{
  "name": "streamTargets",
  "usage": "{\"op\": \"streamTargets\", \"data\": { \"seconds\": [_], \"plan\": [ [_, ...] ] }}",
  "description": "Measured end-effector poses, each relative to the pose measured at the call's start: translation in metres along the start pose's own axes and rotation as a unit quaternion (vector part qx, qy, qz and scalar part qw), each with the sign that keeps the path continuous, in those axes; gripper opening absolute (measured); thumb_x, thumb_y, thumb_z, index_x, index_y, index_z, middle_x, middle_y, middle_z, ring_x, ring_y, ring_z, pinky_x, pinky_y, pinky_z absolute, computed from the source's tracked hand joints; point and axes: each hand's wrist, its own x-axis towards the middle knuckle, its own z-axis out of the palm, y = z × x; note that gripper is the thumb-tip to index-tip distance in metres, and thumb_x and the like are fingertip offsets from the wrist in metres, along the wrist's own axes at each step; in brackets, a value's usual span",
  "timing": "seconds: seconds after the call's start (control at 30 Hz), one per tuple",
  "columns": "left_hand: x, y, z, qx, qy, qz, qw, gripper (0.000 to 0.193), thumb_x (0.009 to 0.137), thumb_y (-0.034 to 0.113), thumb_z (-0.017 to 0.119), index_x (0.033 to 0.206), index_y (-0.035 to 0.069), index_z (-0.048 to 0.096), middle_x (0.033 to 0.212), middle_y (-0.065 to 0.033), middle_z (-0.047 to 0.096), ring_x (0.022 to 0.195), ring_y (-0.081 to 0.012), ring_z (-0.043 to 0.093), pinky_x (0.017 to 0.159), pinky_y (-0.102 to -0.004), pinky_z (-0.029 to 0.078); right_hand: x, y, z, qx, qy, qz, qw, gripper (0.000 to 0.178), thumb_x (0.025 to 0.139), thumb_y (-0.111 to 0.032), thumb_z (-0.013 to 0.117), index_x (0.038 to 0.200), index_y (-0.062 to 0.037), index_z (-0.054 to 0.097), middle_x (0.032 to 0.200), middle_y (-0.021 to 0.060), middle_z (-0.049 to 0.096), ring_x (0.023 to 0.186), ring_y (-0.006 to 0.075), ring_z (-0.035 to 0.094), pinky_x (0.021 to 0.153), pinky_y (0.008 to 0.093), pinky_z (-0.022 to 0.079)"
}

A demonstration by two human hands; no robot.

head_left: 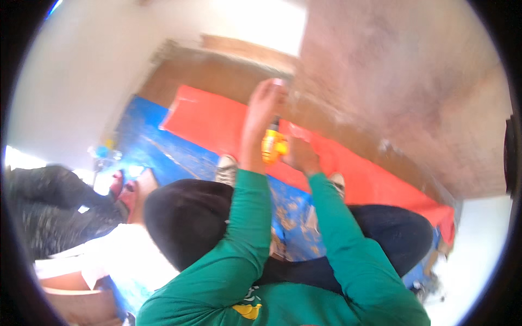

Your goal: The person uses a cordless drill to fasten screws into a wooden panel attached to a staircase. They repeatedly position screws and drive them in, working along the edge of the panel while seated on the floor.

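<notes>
In front of me, my right hand is wrapped round the grip of a yellow power drill. The drill's dark front end points away from me, toward the base of the wall. Farther out, my left hand reaches past the drill with its fingers drawn together. A small pale spot shows at its fingertips; blur hides what it is. The left forearm passes just left of the drill. Beneath both hands lies a long red sheet, spread over a blue sheet.
A rough brownish wall rises ahead and to the right; a pale wall stands at left. My shoes rest by the red sheet. Close on my left is another person in dark trousers and red footwear.
</notes>
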Motion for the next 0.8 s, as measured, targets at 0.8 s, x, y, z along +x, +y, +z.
{"op": "streamTargets", "data": {
  "seconds": [0.8],
  "plan": [
    [-0.154,0.176,0.198,-0.216,-0.416,0.013,0.883,0.059,0.105,0.062,0.068,0.127,0.008,0.069,0.110,-0.0086,0.075,0.101,-0.0248,0.076,0.089,-0.0458,0.066,-0.194,-0.079,-0.425,-0.229,0.237,-0.162,0.930,0.063,0.084,-0.023,0.085,0.142,-0.0087,0.066,0.127,0.0163,0.076,0.120,0.0377,0.072,0.105,0.0526,0.053]
  ]
}}
